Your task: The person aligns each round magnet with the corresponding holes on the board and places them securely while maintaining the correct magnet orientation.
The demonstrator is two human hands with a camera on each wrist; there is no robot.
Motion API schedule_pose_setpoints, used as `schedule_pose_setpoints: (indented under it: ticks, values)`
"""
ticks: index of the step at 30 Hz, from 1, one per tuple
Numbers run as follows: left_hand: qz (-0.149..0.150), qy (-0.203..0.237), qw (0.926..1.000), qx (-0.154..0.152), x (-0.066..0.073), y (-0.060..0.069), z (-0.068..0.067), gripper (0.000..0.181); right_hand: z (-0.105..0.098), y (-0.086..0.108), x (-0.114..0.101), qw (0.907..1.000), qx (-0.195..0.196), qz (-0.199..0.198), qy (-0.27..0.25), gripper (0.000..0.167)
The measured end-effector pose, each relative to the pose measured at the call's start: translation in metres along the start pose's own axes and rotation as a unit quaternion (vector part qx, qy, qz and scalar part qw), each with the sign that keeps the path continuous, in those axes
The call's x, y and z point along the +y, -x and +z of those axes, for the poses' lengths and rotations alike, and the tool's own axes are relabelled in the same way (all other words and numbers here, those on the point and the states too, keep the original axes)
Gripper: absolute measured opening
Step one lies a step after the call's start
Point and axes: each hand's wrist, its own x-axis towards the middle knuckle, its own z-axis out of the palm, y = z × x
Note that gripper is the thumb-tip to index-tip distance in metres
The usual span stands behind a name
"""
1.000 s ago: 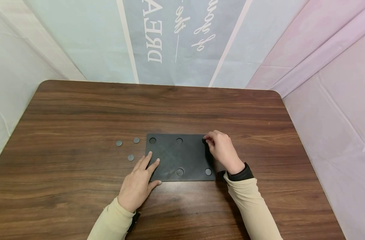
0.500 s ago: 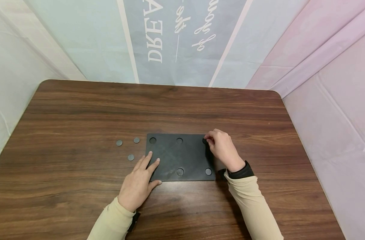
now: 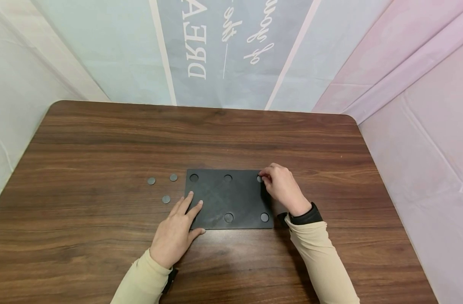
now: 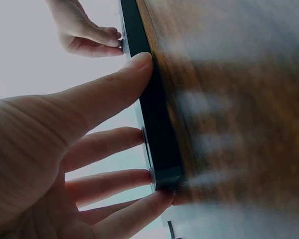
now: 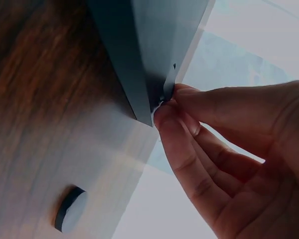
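In the head view a flat black rectangular board [image 3: 239, 196] with round recesses lies on the table. My left hand [image 3: 174, 238] rests on its near left corner, fingers spread and fairly straight; in the left wrist view the thumb [image 4: 119, 79] touches the board's side. My right hand [image 3: 282, 188] pinches a small grey disc [image 3: 260, 179] between thumb and fingertips at the far right corner; the fingers partly hide it. Grey fills the near right recess [image 3: 264, 217]. The far left recess [image 3: 194, 177] looks dark. Left of the board lie three loose grey discs [image 3: 166, 199].
Brown wood-grain table [image 3: 102, 143] surrounds the board. Behind it hangs a printed cloth [image 3: 231, 55], with pale cloth [image 3: 425, 169] on the right side. A disc [image 5: 72, 209] lies on the table in the right wrist view.
The disc in my right fingers has tipped from dark to pale grey, looking flatter over the corner of the board. Both hands have otherwise barely moved.
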Motion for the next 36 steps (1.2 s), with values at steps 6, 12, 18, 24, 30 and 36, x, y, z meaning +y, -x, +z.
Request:
schedule_pose_setpoints:
  ticks: [6, 12, 18, 24, 30, 36]
  values:
    - [0.001, 0.0, 1.0, 0.001, 0.0, 0.0, 0.0, 0.064, -0.001, 0.002, -0.001, 0.9997, 0.018, -0.016, -0.009, 0.016]
    - [0.0, 0.0, 1.0, -0.001, 0.0, 0.0, 0.0, 0.064, -0.001, 0.003, -0.003, 0.9996, 0.02, -0.014, -0.012, 0.019]
    - [0.001, 0.0, 1.0, -0.001, 0.0, 0.0, 0.0, 0.064, -0.001, 0.003, -0.001, 0.9998, -0.004, -0.004, -0.019, 0.018]
    - [0.0, 0.0, 1.0, -0.003, 0.001, 0.0, 0.0, 0.064, -0.001, 0.004, 0.0, 0.9996, -0.011, 0.006, -0.023, 0.018]
    - [0.001, 0.0, 1.0, 0.0, 0.001, 0.0, 0.0, 0.064, -0.003, 0.007, 0.001, 0.9996, -0.015, 0.007, -0.023, 0.017]
    - [0.001, -0.003, 1.0, 0.002, 0.001, 0.0, 0.0, 0.064, -0.007, 0.011, 0.003, 0.9993, -0.029, 0.017, -0.02, 0.019]
